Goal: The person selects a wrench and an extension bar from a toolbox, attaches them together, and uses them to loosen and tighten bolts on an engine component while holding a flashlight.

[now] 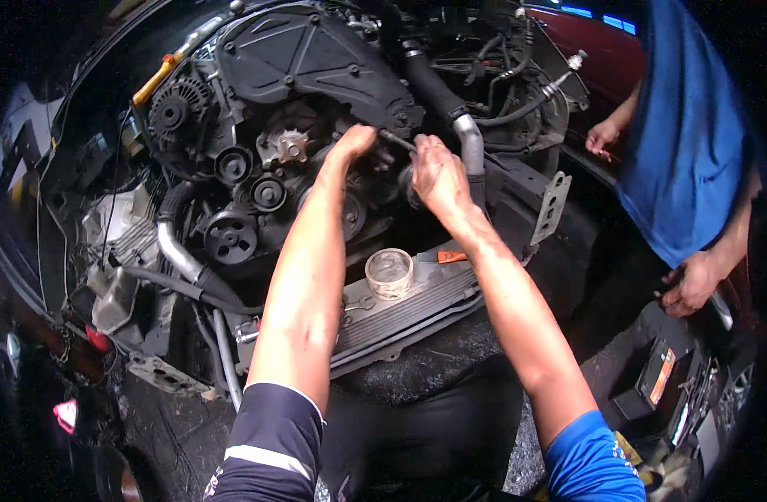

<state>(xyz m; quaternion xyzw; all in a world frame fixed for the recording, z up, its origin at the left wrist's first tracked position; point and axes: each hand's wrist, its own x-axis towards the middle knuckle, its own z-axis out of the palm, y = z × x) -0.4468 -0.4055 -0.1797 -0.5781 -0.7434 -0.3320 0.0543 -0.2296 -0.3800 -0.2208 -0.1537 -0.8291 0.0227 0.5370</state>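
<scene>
My left hand [357, 142] reaches into the engine below the black timing cover [304, 54], its fingers curled and partly hidden. From beside it a slim dark metal bar [397, 140], perhaps a tool handle, runs to my right hand [438, 174]. My right fingers are bent over the bar's near end. Whether the left fingers also grip the bar cannot be made out. Left of my left hand is a metal water pump [289, 146], with pulleys [268, 192] below it.
A round, clear container [389, 274], an orange-handled scraper [451, 257] and a wrench [358, 304] lie on the front crossmember [408, 311]. At right stands another person in blue [680, 142], both hands low. A black battery [655, 376] and loose tools sit at lower right.
</scene>
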